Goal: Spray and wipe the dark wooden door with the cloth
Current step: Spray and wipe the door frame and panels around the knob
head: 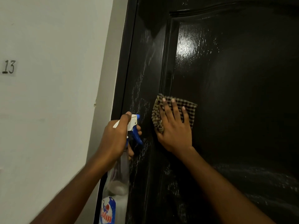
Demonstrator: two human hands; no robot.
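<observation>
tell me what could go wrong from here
The right hand only presses the checked cloth flat to the door; with no grip round it, the cloth may slip and drop.
White spray streaks on the door's left edge lie beside the cloth, unwiped; they may run or dry.
The spray bottle in the left hand points toward the right hand from close by; a squeeze may wet it.
</observation>
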